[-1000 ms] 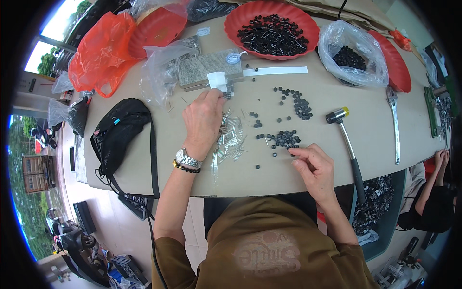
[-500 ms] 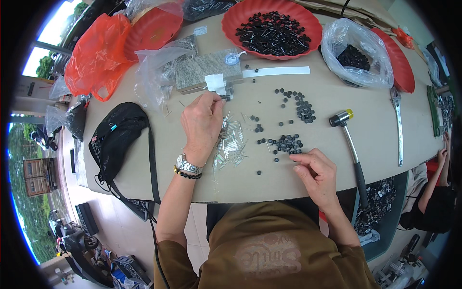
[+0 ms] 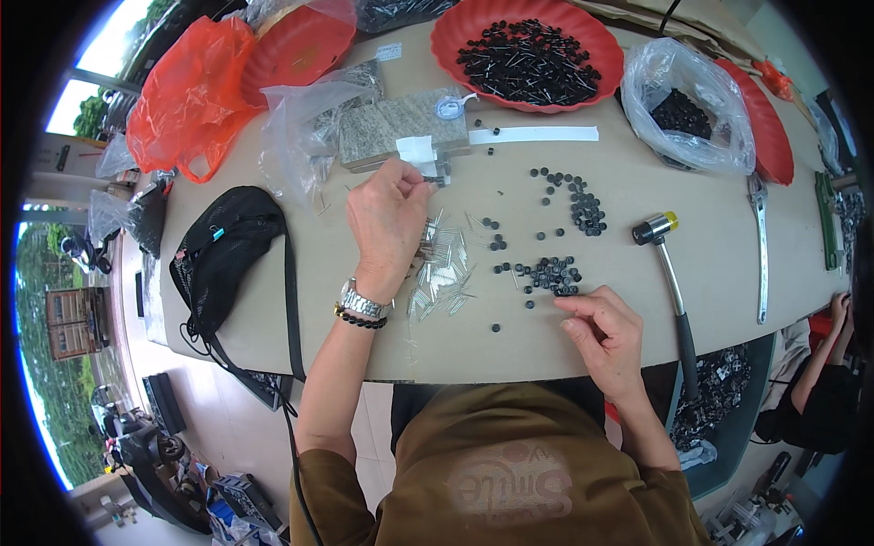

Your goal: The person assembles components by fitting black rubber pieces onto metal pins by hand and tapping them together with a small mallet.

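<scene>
My left hand [image 3: 390, 218] is pinched closed at the near edge of a small block [image 3: 441, 171] with white paper [image 3: 417, 153] on it; the fingertips hide whatever is between them. Under and beside that wrist lies a loose pile of thin metal pins [image 3: 440, 273]. My right hand [image 3: 608, 338] hovers at the near side of a cluster of small round black caps [image 3: 552, 273]. Its thumb and forefinger are apart, with nothing visible held. More black caps [image 3: 587, 211] lie scattered farther back.
A grey stone-like block [image 3: 396, 132] stands behind my left hand. Farther back are a red plate [image 3: 443, 71] of capped pins and a clear bag [image 3: 637, 100] of black caps. A mallet [image 3: 675, 282] and wrench [image 3: 760, 246] lie right, a black bag [image 3: 228, 255] left.
The whole view has shifted slightly, moving the table things a little right. My left hand stays pinched at the small block. My right hand keeps its place by the caps, fingers slightly apart.
</scene>
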`<state>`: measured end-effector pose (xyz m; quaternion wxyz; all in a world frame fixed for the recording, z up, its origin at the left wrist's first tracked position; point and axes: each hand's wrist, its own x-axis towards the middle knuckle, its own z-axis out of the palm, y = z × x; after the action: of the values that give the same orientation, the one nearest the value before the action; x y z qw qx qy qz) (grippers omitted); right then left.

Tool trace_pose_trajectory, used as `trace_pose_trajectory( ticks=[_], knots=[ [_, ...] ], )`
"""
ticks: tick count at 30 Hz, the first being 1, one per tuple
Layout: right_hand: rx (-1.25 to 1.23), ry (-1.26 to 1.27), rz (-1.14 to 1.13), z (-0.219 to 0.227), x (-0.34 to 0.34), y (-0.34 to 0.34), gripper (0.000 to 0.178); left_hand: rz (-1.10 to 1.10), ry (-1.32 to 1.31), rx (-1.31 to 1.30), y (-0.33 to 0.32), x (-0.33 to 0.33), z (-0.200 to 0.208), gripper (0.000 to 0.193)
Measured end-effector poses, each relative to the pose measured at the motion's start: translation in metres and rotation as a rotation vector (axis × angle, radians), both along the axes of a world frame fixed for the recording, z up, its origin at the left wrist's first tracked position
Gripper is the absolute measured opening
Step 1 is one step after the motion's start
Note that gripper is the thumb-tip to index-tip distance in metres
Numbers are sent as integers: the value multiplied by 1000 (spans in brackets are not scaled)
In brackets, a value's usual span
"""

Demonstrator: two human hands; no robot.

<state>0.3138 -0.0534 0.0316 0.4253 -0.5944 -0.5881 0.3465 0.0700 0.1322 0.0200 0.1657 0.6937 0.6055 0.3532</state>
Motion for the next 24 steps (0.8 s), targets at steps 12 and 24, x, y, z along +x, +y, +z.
trace_pose_trajectory(
  ticks=[12,24],
  knots=[
    [24,-2,8,0,1,0,29,-96,52,58,-8,-5,-1,16],
    [55,-7,14,-2,2,0,28,-6,250,110,-14,8,8,42]
  ],
)
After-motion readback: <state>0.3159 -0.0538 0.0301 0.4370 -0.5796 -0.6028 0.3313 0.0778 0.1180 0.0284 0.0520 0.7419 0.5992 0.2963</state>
